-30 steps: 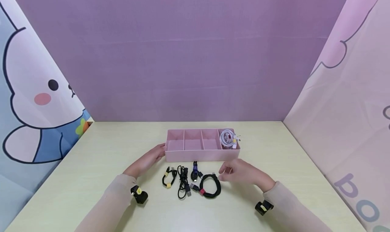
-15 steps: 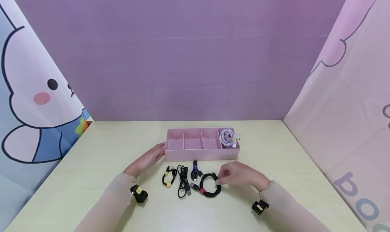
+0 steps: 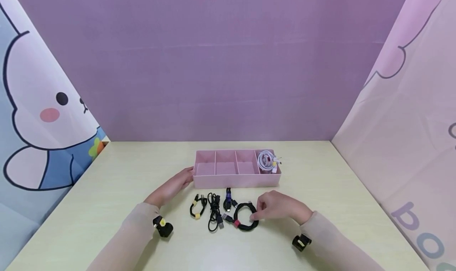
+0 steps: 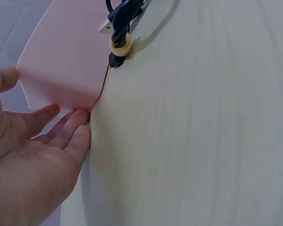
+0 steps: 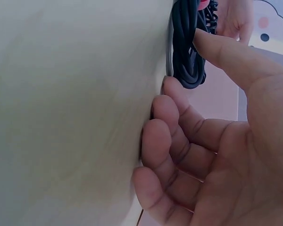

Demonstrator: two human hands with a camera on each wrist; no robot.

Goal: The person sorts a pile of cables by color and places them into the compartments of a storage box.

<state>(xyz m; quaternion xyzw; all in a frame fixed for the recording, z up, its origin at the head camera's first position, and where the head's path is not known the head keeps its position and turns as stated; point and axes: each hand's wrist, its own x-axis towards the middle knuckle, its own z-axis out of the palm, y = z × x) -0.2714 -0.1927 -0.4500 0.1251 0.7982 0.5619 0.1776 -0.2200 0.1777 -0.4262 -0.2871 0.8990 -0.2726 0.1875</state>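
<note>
A pink box (image 3: 236,181) with several compartments stands mid-table. My left hand (image 3: 175,186) touches its left end, fingers (image 4: 75,134) against the end wall and low near the table. In front of the box lies a coiled black USB cable (image 3: 246,228) with a red tie. My right hand (image 3: 279,205) is at the right side of this coil. In the right wrist view the thumb lies on the coil and the index fingertip meets its lower edge, pinching it; the other fingers are curled against the tabletop. White cables (image 3: 265,160) fill the box's rightmost compartment.
Left of the coil lie a black cable with yellow ties (image 3: 197,215), a bundled black cable (image 3: 214,209) and a black cable with a purple tie (image 3: 228,196). A purple backdrop (image 3: 221,65) rises behind the table (image 3: 107,207), with patterned cloths at both sides.
My right hand has moved left and slightly toward me, from beside the red-tied cable coil onto its right edge. The left hand, box and cables look unmoved.
</note>
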